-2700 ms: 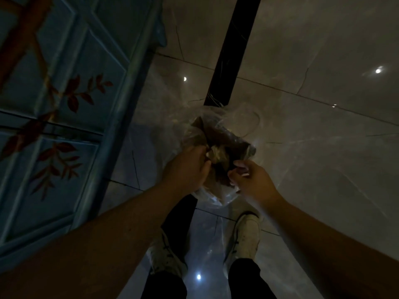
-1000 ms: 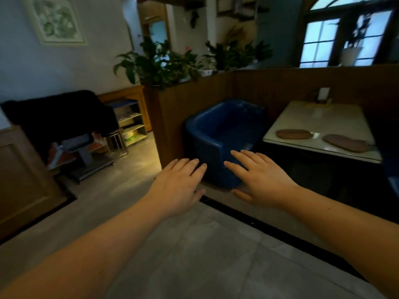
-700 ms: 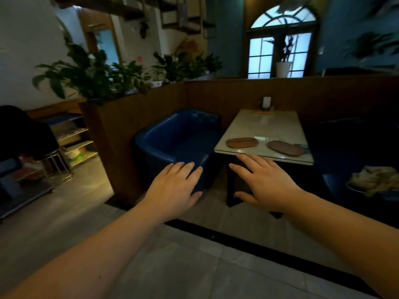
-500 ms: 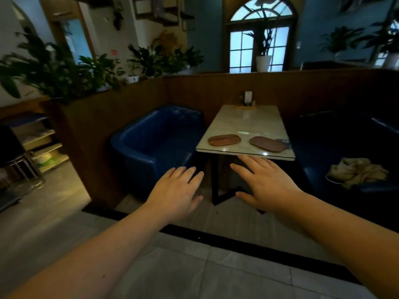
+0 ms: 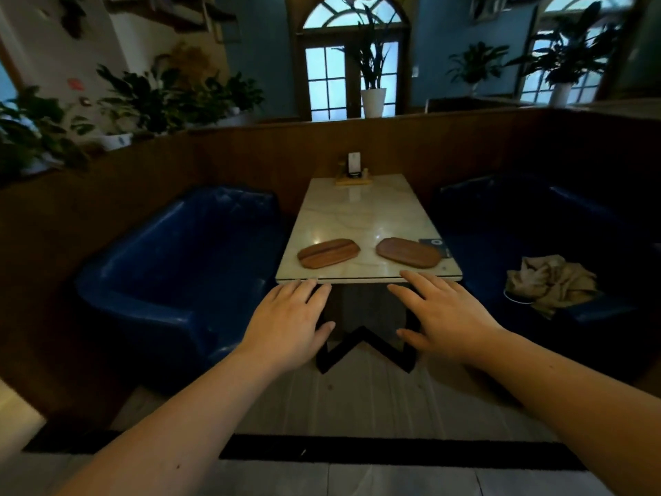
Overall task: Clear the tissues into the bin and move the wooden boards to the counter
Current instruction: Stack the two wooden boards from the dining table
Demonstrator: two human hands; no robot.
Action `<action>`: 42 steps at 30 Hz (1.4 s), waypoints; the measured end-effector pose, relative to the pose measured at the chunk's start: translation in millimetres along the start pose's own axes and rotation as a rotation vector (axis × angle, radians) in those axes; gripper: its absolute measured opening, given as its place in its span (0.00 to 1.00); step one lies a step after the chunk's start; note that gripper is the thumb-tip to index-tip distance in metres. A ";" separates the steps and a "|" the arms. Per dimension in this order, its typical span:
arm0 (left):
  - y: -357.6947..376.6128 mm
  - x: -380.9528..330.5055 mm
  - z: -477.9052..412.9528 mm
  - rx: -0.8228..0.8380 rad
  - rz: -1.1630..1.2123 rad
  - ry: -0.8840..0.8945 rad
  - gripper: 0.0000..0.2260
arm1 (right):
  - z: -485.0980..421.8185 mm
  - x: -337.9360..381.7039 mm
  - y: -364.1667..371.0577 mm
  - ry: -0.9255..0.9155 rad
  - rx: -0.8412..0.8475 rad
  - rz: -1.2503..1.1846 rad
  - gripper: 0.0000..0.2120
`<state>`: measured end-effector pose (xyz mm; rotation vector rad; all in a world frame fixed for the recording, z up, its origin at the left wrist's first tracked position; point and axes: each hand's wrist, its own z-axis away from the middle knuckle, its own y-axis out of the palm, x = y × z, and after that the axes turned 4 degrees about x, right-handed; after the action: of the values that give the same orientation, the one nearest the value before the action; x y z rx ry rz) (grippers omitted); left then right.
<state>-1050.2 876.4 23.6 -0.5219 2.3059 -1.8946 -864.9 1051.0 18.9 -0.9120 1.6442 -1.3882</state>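
Reaching forward, both bare hands are held out flat with the palms down and the fingers spread, and they hold nothing. The left hand (image 5: 288, 323) and the right hand (image 5: 443, 316) hang in the air on the near side of the table (image 5: 361, 213), at about the level of its front edge, and they do not touch it. The table is a pale marble one with a dark zigzag base, and it stands between two blue seats.

Two wooden boards lie flat on the table, close to its front edge. The left wooden board (image 5: 329, 253) is toward the left corner and shows a lighter stripe along its length. The right wooden board (image 5: 409, 252) is toward the right corner, and it lies just beside a small dark card (image 5: 434, 245) at the right edge of the table. The two boards are apart and do not touch each other.

At the far end of the table stands a small wooden holder (image 5: 354, 175) with a white card in it. To the left of the table is a blue armchair (image 5: 179, 277). To the right of the table is a blue sofa (image 5: 558, 223), and a crumpled beige cloth (image 5: 551, 284) lies on its seat. I cannot see any tissues on the table.
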 end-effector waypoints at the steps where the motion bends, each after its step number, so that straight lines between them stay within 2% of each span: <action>1: 5.8 8.5 -11.7 0.001 0.003 0.008 0.28 | -12.7 -1.2 0.9 0.011 -0.005 -0.001 0.36; 15: 86.9 56.1 -168.4 0.040 -0.003 0.145 0.27 | -156.5 -62.8 55.7 0.053 0.068 0.000 0.35; 21: 130.7 63.8 -260.5 0.088 0.008 0.167 0.27 | -231.4 -118.3 99.1 0.059 0.089 -0.024 0.35; 29: 183.7 80.6 -391.5 0.154 0.032 0.151 0.27 | -324.2 -211.5 146.9 0.101 0.197 -0.072 0.33; 34: 211.2 88.6 -440.6 0.199 0.080 0.150 0.27 | -368.2 -240.6 164.2 0.118 0.244 -0.081 0.32; 42: 272.5 127.8 -563.9 0.312 0.134 0.225 0.29 | -447.4 -288.8 203.8 0.273 0.278 -0.129 0.33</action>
<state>-1390.8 1402.3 -102.9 -0.1212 2.0406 -2.2839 -1149.0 1529.1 -106.6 -0.6999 1.5534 -1.8441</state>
